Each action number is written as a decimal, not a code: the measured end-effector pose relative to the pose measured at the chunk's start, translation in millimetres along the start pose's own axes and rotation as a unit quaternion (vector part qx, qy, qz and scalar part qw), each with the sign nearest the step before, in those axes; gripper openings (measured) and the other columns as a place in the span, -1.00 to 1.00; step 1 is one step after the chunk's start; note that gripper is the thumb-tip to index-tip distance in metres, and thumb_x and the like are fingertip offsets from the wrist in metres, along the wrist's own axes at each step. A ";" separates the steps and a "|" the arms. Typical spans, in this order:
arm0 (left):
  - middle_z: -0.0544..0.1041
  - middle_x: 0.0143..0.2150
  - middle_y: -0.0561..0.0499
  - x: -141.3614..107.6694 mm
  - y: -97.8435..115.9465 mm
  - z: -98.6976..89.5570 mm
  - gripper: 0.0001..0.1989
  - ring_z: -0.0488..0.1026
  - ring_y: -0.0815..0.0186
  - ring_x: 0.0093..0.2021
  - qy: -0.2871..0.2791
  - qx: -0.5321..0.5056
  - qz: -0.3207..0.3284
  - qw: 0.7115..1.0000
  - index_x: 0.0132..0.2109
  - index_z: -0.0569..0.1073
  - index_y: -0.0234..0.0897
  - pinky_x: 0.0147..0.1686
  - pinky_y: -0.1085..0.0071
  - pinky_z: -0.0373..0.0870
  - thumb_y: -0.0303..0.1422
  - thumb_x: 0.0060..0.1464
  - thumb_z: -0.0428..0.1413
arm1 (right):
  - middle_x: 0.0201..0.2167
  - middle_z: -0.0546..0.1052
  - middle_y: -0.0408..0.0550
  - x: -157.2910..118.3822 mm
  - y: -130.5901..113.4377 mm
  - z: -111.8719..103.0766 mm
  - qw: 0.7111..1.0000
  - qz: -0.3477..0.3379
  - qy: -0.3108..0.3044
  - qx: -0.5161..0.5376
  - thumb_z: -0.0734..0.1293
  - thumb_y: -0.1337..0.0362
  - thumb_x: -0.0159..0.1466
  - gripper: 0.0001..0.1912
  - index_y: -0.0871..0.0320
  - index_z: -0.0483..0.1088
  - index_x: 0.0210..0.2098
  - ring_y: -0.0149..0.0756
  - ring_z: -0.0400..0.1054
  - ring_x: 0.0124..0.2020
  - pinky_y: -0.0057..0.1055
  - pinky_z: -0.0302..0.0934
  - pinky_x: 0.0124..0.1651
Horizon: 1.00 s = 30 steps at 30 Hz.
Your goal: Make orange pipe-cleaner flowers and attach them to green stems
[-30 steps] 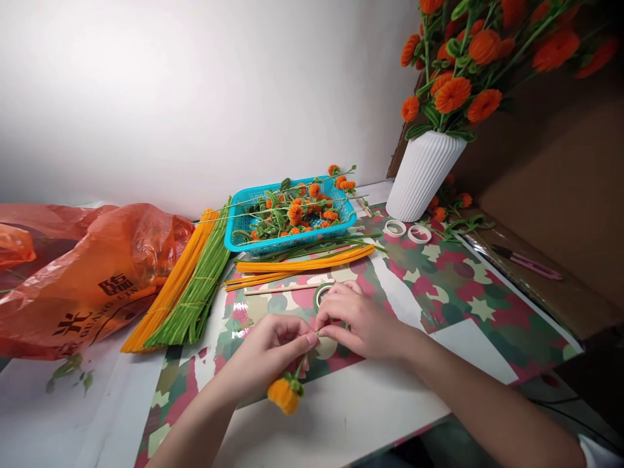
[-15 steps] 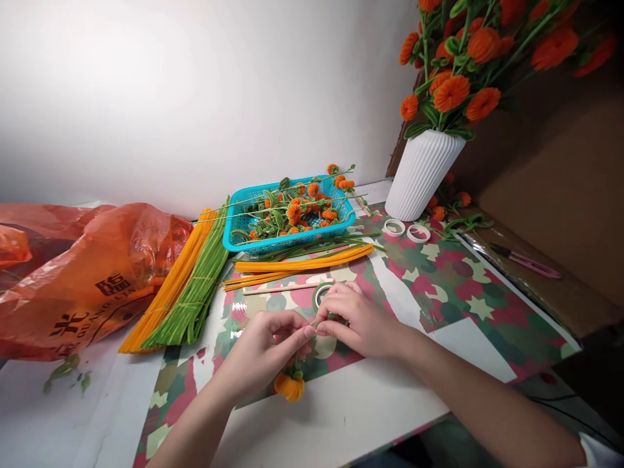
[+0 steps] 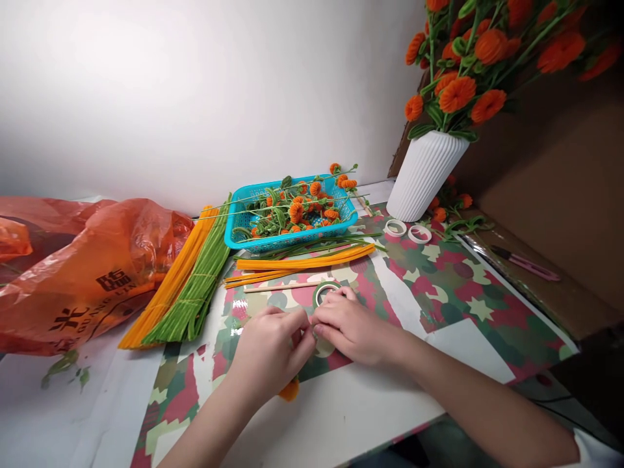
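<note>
My left hand (image 3: pixel 275 348) is closed, back of the hand up, around the stem of a yellow-orange pipe-cleaner flower (image 3: pixel 289 390). Only part of the bloom shows below the palm; the stem is hidden by the fingers. My right hand (image 3: pixel 353 325) is pinched closed, its fingertips meeting those of the left. What lies between its thumb and forefinger is too small and covered to tell. Just behind the right fingers is a roll of green tape (image 3: pixel 318 296), partly covered by them. A thin wooden stick (image 3: pixel 280 287) lies beyond the hands.
Yellow pipe cleaners (image 3: pixel 302 261) lie before a blue basket (image 3: pixel 290 243) of orange flowers. Yellow and green bundles (image 3: pixel 195 305) and an orange plastic bag (image 3: pixel 92 273) are left. At right stand a white vase (image 3: pixel 424 179) of flowers, two white tape rolls (image 3: pixel 419 234) and a pink cutter (image 3: pixel 533 266).
My left hand has rolled over, its back now facing up and hiding most of the flower. Both hands stay together at the fingertips. The view has shifted slightly.
</note>
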<state>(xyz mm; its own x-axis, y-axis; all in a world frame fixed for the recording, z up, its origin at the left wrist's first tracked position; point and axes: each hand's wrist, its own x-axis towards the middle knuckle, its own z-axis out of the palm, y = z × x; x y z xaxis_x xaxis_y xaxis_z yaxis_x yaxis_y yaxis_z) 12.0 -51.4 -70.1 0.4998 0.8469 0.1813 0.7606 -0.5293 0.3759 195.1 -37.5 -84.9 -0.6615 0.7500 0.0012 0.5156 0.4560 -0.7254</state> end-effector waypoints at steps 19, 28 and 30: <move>0.55 -0.38 0.01 28.5 -29.0 -41.8 -0.71 0.31 0.48 -0.53 0.194 -0.474 -0.266 0.817 -0.34 0.59 -0.31 -0.58 0.59 0.25 -0.16 -0.11 0.30 | -0.08 0.52 -0.04 -3.1 9.9 8.4 0.987 -0.033 0.136 0.082 0.31 0.31 0.31 -0.72 0.02 0.42 0.02 -0.17 0.29 -0.04 -0.08 0.02 0.13; 0.48 -0.44 0.06 29.1 -20.8 -26.7 -0.71 0.36 0.52 -0.54 0.247 -0.631 -0.282 0.679 -0.35 0.58 -0.37 -0.54 0.62 0.39 -0.26 -0.23 0.37 | -0.18 0.51 -0.05 -6.1 5.6 5.9 0.942 -0.052 0.217 0.251 0.21 0.19 0.36 -0.75 0.04 0.44 -0.05 -0.24 0.36 -0.15 -0.23 0.23 -0.03; 0.49 -0.41 0.06 27.5 -11.7 -22.1 -0.75 0.39 0.51 -0.51 0.248 -0.632 -0.255 0.689 -0.36 0.57 -0.35 -0.48 0.60 0.42 -0.26 -0.15 0.35 | -0.10 0.49 -0.02 -4.6 4.9 10.7 0.930 -0.008 0.184 0.319 0.30 0.12 0.30 -0.64 0.03 0.36 0.06 -0.23 0.37 -0.13 -0.26 0.29 -0.08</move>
<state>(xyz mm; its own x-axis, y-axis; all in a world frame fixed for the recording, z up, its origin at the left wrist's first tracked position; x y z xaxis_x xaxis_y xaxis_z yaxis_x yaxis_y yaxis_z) 7.7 -20.9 -49.5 -0.1404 0.9854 -0.0960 -0.3401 0.0430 0.9394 194.9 -43.9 -95.8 -0.3741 0.9124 0.1658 0.0013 0.1793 -0.9838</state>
